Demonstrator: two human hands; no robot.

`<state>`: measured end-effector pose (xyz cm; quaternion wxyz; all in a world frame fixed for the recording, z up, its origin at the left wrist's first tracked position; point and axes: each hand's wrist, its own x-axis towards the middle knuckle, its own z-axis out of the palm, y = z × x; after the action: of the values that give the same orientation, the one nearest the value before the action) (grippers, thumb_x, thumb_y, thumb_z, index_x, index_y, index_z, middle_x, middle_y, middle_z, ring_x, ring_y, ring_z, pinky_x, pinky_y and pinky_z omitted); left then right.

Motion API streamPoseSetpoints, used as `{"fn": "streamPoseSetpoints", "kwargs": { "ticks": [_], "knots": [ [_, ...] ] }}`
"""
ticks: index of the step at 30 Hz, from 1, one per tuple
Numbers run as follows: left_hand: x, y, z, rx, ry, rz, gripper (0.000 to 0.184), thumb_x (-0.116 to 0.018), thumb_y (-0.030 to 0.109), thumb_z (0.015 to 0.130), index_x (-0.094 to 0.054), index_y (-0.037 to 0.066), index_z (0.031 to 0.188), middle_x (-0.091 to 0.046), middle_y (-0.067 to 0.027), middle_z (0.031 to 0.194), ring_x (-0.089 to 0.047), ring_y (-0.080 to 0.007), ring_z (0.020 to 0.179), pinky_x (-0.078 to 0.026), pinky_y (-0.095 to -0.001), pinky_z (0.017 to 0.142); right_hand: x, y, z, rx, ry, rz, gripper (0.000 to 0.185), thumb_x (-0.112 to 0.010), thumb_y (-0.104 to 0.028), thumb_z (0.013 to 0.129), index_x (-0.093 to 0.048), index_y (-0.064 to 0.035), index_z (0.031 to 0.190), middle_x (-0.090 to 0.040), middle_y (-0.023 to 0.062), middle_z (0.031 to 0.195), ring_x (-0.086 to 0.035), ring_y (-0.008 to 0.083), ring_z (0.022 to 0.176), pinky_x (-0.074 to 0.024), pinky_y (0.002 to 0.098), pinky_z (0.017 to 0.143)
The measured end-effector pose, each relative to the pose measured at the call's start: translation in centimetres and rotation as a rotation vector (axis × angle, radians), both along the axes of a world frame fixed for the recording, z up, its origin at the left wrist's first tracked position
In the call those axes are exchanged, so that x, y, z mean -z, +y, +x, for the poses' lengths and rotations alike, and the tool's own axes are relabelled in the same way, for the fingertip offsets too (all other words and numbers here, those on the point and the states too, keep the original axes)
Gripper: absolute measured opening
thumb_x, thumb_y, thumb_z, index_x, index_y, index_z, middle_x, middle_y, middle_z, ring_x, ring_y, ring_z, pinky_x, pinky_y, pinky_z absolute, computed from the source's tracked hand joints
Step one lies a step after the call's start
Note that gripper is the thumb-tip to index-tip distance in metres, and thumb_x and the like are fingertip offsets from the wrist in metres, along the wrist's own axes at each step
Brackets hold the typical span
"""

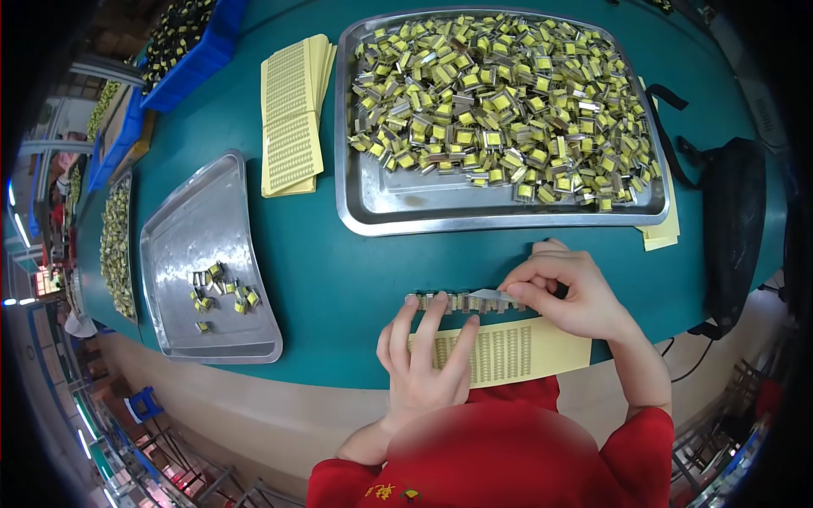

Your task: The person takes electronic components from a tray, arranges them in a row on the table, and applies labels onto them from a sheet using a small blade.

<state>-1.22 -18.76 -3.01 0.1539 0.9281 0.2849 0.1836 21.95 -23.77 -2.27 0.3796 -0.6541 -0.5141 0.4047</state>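
A row of small metal-and-yellow parts (457, 301) lies on the green table, along the far edge of a yellow printed label sheet (500, 351). My left hand (428, 351) has its fingers spread, with fingertips resting on the row's left part and near the sheet. At the row's right end my right hand (572, 292) pinches a small pale strip (491, 295) between thumb and fingers, held over the parts.
Beyond my hands is a large metal tray (406, 222) heaped with yellow parts. To the left are a smaller tray (190, 254) with several parts, stacked label sheets (290, 118) and blue bins (190, 72). A black bag (735, 229) lies at the right.
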Motion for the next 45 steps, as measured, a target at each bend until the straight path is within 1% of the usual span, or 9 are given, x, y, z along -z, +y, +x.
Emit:
{"fn": "streamPoseSetpoints", "kwargs": {
  "ticks": [16, 19, 22, 25, 31, 34, 37, 40, 45],
  "knots": [
    [-0.1, 0.1, 0.2, 0.004, 0.042, -0.022, 0.054, -0.061, 0.003, 0.075, -0.067, 0.018, 0.126, -0.047, -0.019, 0.141, -0.037, -0.0419, 0.132, -0.028, -0.0497, 0.106, 0.0, 0.1, 0.1, -0.015, -0.006, 0.009, 0.009, -0.071, -0.017, 0.088, -0.074, -0.0089, 0.09, -0.05, -0.0003, 0.062, -0.047, 0.0147, 0.06, -0.0387, 0.0302, 0.068],
    [0.0, 0.2, 0.2, 0.007, 0.046, 0.001, 0.053, -0.06, 0.004, 0.076, -0.068, 0.019, 0.125, -0.047, -0.0184, 0.142, -0.037, -0.0416, 0.132, -0.028, -0.0496, 0.106, 0.0, 0.2, 0.1, -0.006, -0.012, 0.057, 0.007, -0.073, -0.009, 0.085, -0.075, -0.0036, 0.089, -0.052, 0.0001, 0.059, -0.043, 0.0133, 0.058, -0.0389, 0.0292, 0.063],
    [0.0, 0.5, 0.0, 0.025, 0.061, 0.008, 0.052, -0.061, 0.005, 0.075, -0.069, 0.02, 0.124, -0.047, -0.0175, 0.143, -0.037, -0.0413, 0.132, -0.028, -0.0494, 0.106, -0.1, 0.2, 0.0, -0.015, -0.018, 0.062, 0.008, -0.072, -0.01, 0.086, -0.074, -0.0031, 0.089, -0.053, 0.0005, 0.06, -0.043, 0.0135, 0.058, -0.0394, 0.029, 0.064],
    [0.0, 0.8, 0.0, 0.039, 0.066, 0.026, 0.053, -0.06, 0.004, 0.075, -0.069, 0.021, 0.124, -0.047, -0.0165, 0.143, -0.036, -0.041, 0.132, -0.028, -0.0494, 0.106, 0.0, 0.0, 0.1, -0.031, -0.006, 0.023, 0.01, -0.068, -0.015, 0.09, -0.072, -0.0067, 0.091, -0.054, 0.0007, 0.063, -0.048, 0.0169, 0.062, -0.0401, 0.0314, 0.071],
    [-0.2, 0.8, 0.1, 0.045, 0.077, 0.027, 0.053, -0.06, 0.003, 0.075, -0.07, 0.021, 0.124, -0.047, -0.016, 0.143, -0.036, -0.041, 0.132, -0.028, -0.0493, 0.106, -0.3, 0.1, 0.1, -0.038, -0.001, 0.022, 0.01, -0.068, -0.015, 0.09, -0.072, -0.0067, 0.092, -0.056, 0.001, 0.063, -0.049, 0.0171, 0.063, -0.0412, 0.0314, 0.073],
    [-0.2, 0.9, 0.1, 0.049, 0.081, 0.024, 0.053, -0.061, 0.003, 0.075, -0.07, 0.021, 0.124, -0.047, -0.0159, 0.142, -0.036, -0.0408, 0.132, -0.028, -0.049, 0.106, -0.2, 0.1, 0.2, -0.049, -0.014, 0.042, 0.009, -0.068, -0.015, 0.091, -0.072, -0.0067, 0.092, -0.058, 0.0011, 0.065, -0.05, 0.0171, 0.064, -0.042, 0.0312, 0.071],
    [-0.4, 0.9, 0.1, 0.051, 0.081, 0.019, 0.053, -0.06, 0.003, 0.075, -0.069, 0.02, 0.124, -0.048, -0.0158, 0.142, -0.037, -0.0408, 0.132, -0.028, -0.0489, 0.107, -0.4, 0.2, 0.1, 0.028, 0.034, 0.043, 0.009, -0.07, -0.01, 0.088, -0.073, -0.0028, 0.091, -0.056, 0.0015, 0.06, -0.046, 0.0135, 0.058, -0.0402, 0.0292, 0.063],
    [-0.4, 0.9, 0.2, 0.054, 0.089, 0.026, 0.052, -0.059, 0.002, 0.075, -0.069, 0.02, 0.124, -0.048, -0.0159, 0.141, -0.037, -0.0409, 0.132, -0.028, -0.0492, 0.107, -0.5, 0.1, 0.3, 0.046, 0.087, 0.053, 0.007, -0.07, -0.008, 0.087, -0.073, -0.0029, 0.09, -0.057, 0.0012, 0.059, -0.046, 0.0128, 0.058, -0.0402, 0.0294, 0.063],
    [-0.2, 0.8, 0.2, 0.047, 0.077, 0.022, 0.051, -0.059, 0.002, 0.076, -0.069, 0.019, 0.122, -0.047, -0.0177, 0.142, -0.036, -0.0412, 0.133, -0.028, -0.0498, 0.107, -0.3, -0.3, 1.4, 0.021, 0.045, 0.062, 0.008, -0.069, -0.014, 0.089, -0.073, -0.0067, 0.088, -0.063, 0.0005, 0.065, -0.051, 0.0149, 0.065, -0.0425, 0.0306, 0.067]
  ]
}}
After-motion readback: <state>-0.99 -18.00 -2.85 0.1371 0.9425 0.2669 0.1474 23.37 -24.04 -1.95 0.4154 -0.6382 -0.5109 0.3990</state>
